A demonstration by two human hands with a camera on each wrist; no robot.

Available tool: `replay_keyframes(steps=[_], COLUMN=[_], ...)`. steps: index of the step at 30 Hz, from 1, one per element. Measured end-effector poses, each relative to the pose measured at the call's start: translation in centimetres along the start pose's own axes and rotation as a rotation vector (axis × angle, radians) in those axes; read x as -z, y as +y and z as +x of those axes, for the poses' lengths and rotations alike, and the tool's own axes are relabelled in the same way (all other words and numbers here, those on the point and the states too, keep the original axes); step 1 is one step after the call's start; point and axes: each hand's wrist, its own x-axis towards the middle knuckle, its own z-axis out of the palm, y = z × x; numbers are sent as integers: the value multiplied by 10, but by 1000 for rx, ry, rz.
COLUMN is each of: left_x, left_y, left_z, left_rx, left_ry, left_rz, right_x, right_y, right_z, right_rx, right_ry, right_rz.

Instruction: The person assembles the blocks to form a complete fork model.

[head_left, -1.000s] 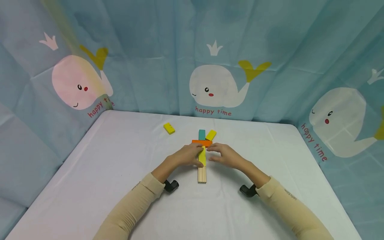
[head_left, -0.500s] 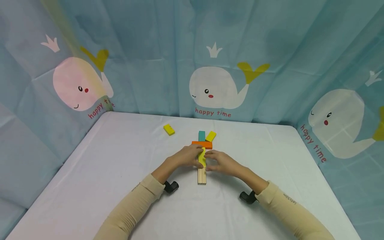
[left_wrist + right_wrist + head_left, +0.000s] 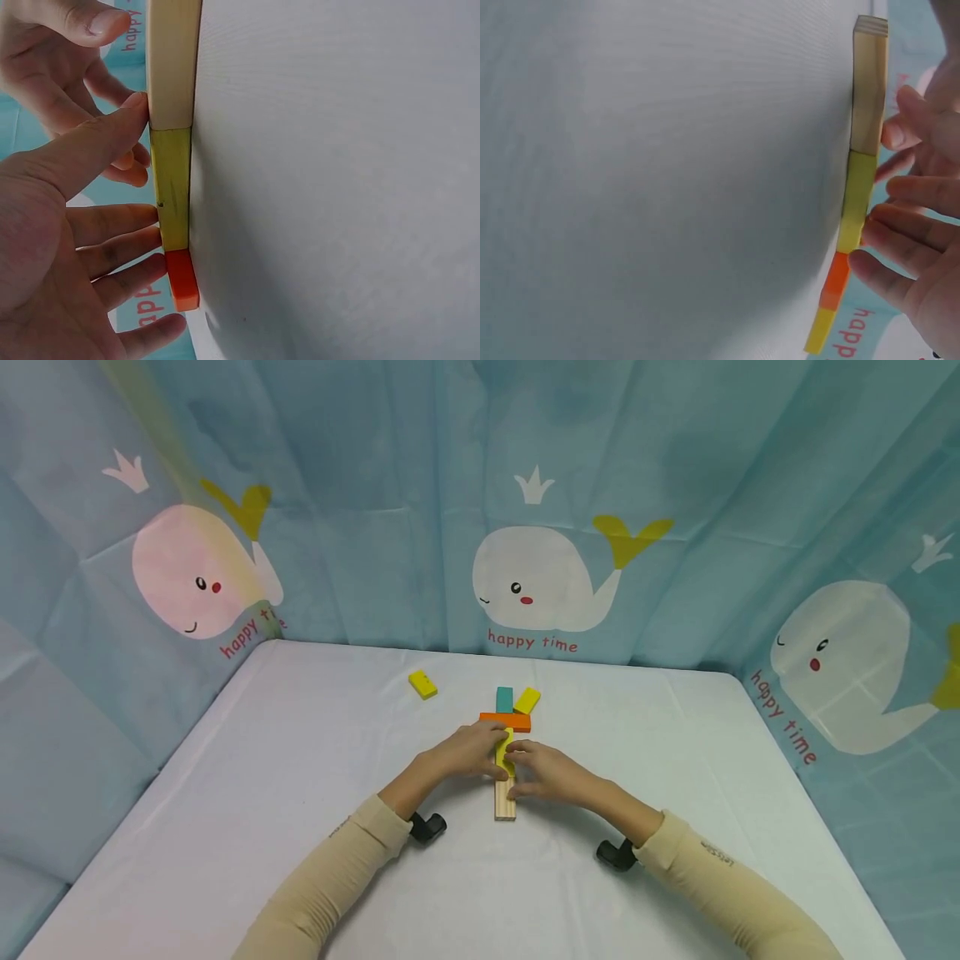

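Wooden blocks lie in a line on the table. Nearest the person is a plain wood block (image 3: 506,810), then a yellow block (image 3: 504,765) end to end with it. An orange block (image 3: 519,722) lies crosswise beyond, followed by a teal block (image 3: 505,699). My left hand (image 3: 467,750) is at the left side of the yellow block, thumb near its seam with the plain one and fingers extended along it. From the right, my right hand (image 3: 555,775) reaches over the same two blocks with loosely bent, spread fingers. Neither hand visibly grips a block.
A small yellow block (image 3: 528,700) lies slanted beside the teal one. Farther left is another yellow block (image 3: 423,684). The white-covered table (image 3: 315,718) is bordered by a blue whale-print curtain (image 3: 360,552) at the back and sides.
My right hand has moved left and slightly toward the person, so its fingertips now overlap the yellow and plain blocks. The left hand and the blocks stay in place.
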Motion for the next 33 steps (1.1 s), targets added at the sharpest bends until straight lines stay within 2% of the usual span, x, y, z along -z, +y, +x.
replay_keyframes(steps=[10, 24, 29, 33], left_x=[-1, -3, 1, 9], left_y=[-1, 0, -1, -8], left_z=[1, 1, 0, 1], left_rx=[7, 30, 18, 60], left_ry=[-7, -16, 3, 15], left_rz=[-9, -36, 2, -16], right_x=[-3, -5, -5, -5], right_y=[-1, 0, 0, -1], right_z=[1, 1, 1, 1], right_rx=[0, -24, -9, -12], right_ry=[13, -21, -37, -45], right_rz=[-29, -40, -43, -49])
